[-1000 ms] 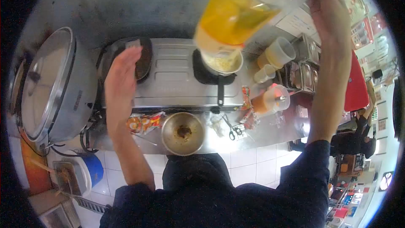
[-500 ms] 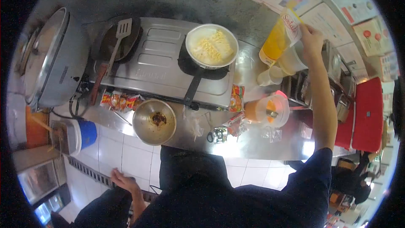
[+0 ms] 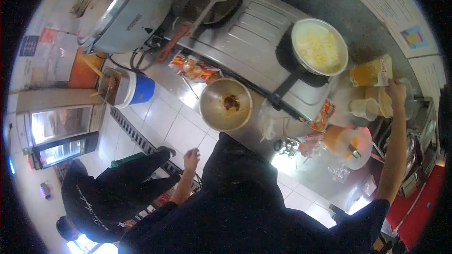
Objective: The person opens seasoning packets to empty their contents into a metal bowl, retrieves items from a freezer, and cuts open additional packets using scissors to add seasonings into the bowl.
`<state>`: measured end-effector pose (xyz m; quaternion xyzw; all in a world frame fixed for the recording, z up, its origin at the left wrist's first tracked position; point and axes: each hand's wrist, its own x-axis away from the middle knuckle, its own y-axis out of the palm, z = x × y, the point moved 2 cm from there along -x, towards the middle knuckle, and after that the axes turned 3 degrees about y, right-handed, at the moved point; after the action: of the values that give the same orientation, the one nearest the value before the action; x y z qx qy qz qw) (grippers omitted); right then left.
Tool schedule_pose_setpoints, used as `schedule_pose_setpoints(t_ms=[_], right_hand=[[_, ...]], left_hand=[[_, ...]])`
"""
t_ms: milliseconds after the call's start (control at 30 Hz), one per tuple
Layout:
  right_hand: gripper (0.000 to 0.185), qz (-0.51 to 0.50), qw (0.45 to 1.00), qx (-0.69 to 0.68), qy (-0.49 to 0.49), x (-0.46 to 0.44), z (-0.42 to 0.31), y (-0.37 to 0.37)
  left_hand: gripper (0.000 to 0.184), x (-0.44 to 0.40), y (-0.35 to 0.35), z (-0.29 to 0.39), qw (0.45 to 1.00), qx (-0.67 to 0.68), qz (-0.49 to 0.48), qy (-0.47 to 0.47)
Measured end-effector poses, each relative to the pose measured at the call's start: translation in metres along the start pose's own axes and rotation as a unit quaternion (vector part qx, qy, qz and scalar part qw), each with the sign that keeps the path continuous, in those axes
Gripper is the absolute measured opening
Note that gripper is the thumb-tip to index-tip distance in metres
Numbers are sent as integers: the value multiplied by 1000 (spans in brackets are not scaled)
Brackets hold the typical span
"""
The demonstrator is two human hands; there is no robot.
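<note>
My right hand (image 3: 397, 90) is at the far right of the counter, its fingers closed on the top edge of a yellow cooking oil pouch (image 3: 368, 73). The pouch is tipped onto its side behind pale plastic cups (image 3: 363, 109). My left hand (image 3: 190, 161) hangs low beside my body over the floor, holding nothing, its fingers loosely apart. On the stove (image 3: 258, 23) a pan (image 3: 346, 56) contains pale yellow noodles (image 3: 320, 49) in whitish liquid. A steel bowl (image 3: 211, 117) with dark sauce in its bottom stands at the counter's front edge.
A slotted spatula (image 3: 207, 11) lies across a dark pan (image 3: 188, 7) on the left burner. Noodle packets (image 3: 194, 69), scissors, an orange container (image 3: 332, 137) and wrappers line the counter. A blue and white bucket (image 3: 141, 89) stands left. Another person (image 3: 101, 197) is at lower left.
My view has turned, so the stove sits tilted and further right. The oil pouch, upright before, is now lowered and tipped over, my right hand still at its top. The other person shows more fully.
</note>
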<state>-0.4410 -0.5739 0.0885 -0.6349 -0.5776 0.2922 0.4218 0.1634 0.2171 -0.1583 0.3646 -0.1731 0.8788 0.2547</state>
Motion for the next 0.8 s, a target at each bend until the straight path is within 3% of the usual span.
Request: schedule_pose_setpoints(t_ms=[33,67,133,167,233,267,333,433,500,533,567,600,633,667,800], right_hand=[[40,-38,998,37,22,12,-17,-7],[41,-75,993,74,44,36,-47,-28],[45,7,958,273,-92,117,-129,-73],[47,62,951,283,-103,145,-144,-97],[47,146,958,134,-209,203,-132,-136],[45,210,936,160,-234,285,-192,-136],[39,298,934,-10,-196,396,-231,-110],[36,239,954,-78,-164,503,-194,11],[31,128,969,-11,-211,557,-222,99],[22,-110,985,-123,-47,560,-259,127],[12,-93,986,-115,-73,570,-261,167],[16,-137,987,-48,-65,580,-252,201],[28,-72,996,-11,-58,606,-221,244],[33,-103,992,74,-19,616,-241,242],[31,-139,978,-92,121,635,-238,277]], left_hand=[[29,21,39,67,992,-80,83,53],[28,11,45,95,989,-83,77,96],[27,1,53,147,976,-104,68,181],[27,-1,60,177,964,-122,64,226],[26,-5,71,228,954,-133,59,262],[26,-13,75,246,942,-144,54,298],[25,-39,82,265,931,-130,28,339],[23,-51,107,297,891,-118,-16,439],[22,-46,117,318,885,-175,-54,427],[21,-48,122,322,872,-177,-101,444],[20,-53,133,324,855,-173,-158,463],[19,-60,137,321,841,-218,-184,460],[19,-46,144,332,843,-224,-207,442],[19,-53,146,328,846,-223,-229,425],[20,-68,148,333,826,-266,-249,430]])
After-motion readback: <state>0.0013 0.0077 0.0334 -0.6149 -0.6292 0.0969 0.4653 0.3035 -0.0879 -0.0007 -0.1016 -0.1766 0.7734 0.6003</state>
